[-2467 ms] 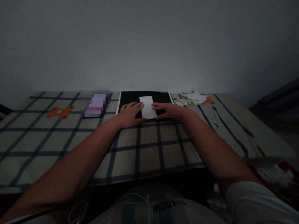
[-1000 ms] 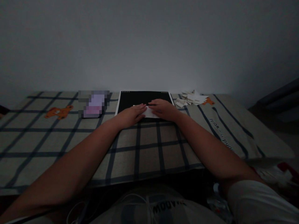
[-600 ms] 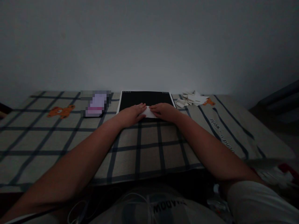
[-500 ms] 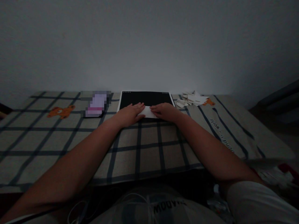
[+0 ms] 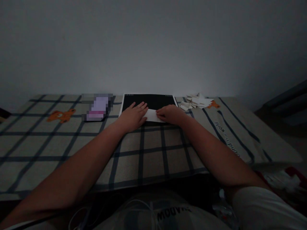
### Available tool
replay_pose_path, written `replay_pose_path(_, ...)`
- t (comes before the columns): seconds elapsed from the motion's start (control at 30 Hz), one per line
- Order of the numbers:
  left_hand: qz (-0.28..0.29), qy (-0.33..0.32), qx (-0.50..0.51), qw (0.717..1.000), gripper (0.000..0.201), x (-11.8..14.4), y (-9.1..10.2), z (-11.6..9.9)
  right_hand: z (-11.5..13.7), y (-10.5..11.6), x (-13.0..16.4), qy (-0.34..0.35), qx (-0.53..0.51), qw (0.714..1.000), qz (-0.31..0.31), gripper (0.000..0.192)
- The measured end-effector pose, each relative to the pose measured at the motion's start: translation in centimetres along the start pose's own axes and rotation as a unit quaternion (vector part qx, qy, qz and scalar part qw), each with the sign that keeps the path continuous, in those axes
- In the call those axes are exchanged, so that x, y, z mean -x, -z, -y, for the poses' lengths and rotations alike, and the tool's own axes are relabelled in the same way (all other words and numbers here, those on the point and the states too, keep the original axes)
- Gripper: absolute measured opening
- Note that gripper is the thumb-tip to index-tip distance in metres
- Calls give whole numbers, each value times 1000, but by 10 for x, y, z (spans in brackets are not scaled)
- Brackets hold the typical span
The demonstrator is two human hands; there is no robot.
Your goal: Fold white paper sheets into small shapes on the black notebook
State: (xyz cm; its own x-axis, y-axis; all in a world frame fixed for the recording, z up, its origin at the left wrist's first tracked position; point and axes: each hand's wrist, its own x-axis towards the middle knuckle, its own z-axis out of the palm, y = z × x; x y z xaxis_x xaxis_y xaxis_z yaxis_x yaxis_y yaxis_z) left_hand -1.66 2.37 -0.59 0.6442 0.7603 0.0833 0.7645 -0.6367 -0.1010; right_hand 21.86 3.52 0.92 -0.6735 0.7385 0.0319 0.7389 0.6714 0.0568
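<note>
Two flat open hands, left hand (image 5: 133, 115), right hand (image 5: 169, 113), pressing one folded white paper (image 5: 152, 115), one black board (image 5: 153, 100)

Counts of items on the checked cloth.
Two hands: left hand (image 5: 132, 115), right hand (image 5: 169, 114); one white paper (image 5: 152, 115); one black board (image 5: 153, 101); one heap of paper scraps (image 5: 197, 101), number indistinct; two orange bear prints (image 5: 60, 115); one blurred phone-like object (image 5: 97, 107).

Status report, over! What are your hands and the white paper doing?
Left hand flat on white paper. Right hand pressing its other edge. Paper on black board. Nothing in the way.
</note>
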Motion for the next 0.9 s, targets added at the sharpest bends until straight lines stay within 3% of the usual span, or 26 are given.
replay_pose_path(0.1,5,-42,44,998,54,-2,-4,-2,3,2,0,0,13,1000,4,35)
replay_pose_path(0.43,24,-8,99,995,60,-7,-14,-4,16,6,1,-22,36,999,16,36)
replay_pose_path(0.67,21,-7,93,995,58,-6,-13,-5,12,-5,-5,25,-17,999,-15,35)
replay_pose_path(0.9,46,42,72,995,61,-4,-3,-7,4,9,2,-36,-13,999,1,31)
